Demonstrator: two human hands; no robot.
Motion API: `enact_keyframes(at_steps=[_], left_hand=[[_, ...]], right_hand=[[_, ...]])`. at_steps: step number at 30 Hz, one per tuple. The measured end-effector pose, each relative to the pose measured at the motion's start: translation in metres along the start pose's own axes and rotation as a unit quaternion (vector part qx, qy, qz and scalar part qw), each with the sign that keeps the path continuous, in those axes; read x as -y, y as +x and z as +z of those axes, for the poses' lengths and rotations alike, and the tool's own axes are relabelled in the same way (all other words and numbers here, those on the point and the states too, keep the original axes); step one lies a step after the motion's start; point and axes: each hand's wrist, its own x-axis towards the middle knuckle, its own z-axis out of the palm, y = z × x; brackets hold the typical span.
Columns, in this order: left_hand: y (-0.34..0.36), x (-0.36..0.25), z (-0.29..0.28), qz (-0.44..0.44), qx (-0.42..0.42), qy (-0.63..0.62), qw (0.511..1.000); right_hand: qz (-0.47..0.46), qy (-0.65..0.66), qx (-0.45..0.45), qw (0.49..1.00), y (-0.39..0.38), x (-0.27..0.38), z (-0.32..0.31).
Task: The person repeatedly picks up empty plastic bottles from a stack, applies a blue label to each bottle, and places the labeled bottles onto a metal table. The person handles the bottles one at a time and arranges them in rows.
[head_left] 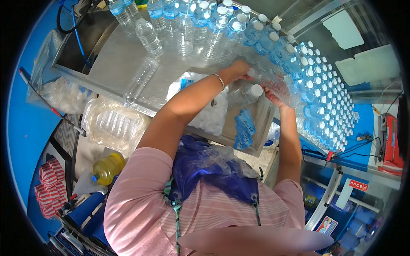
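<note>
Apparently, a clear plastic bottle (275, 85) is held aslant between the two hands, above the far right corner of the steel table (115, 64), just beside the massed capped bottles (318, 98). Its body seems to be wrapped by the curled fingers of the right hand (275, 98); the fingers of the left hand (240, 70) are bent beside its white cap (251, 73), though whether the cap is pinched cannot be told. How full it is cannot be seen either. Thin, slick walls are to be expected, easily dented if squeezed, so it is best gripped at the stiffer neck or supported low around the body. Nearer the table edge, another capped bottle (242, 95) is left unheld.
</note>
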Motion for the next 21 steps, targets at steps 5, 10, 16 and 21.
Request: enact_keyframes(at_steps=[5, 10, 16, 21], left_hand=[[-0.072, -0.077, 0.013, 0.081, -0.006, 0.524, 0.848], [-0.185, -0.13, -0.005, 0.256, -0.149, 0.528, 0.796], [-0.257, -0.189, -0.147, 0.324, -0.526, 0.579, 0.531], [-0.252, -0.186, -0.204, 0.301, -0.537, 0.583, 0.53]], right_hand=[[0.039, 0.119, 0.014, 0.992, -0.001, -0.008, 0.023], [0.016, -0.14, -0.02, 0.99, -0.017, 0.022, 0.053], [-0.284, -0.61, -0.073, 0.736, -0.046, 0.026, 0.11], [-0.429, -0.592, -0.074, 0.678, -0.017, -0.011, 0.128]])
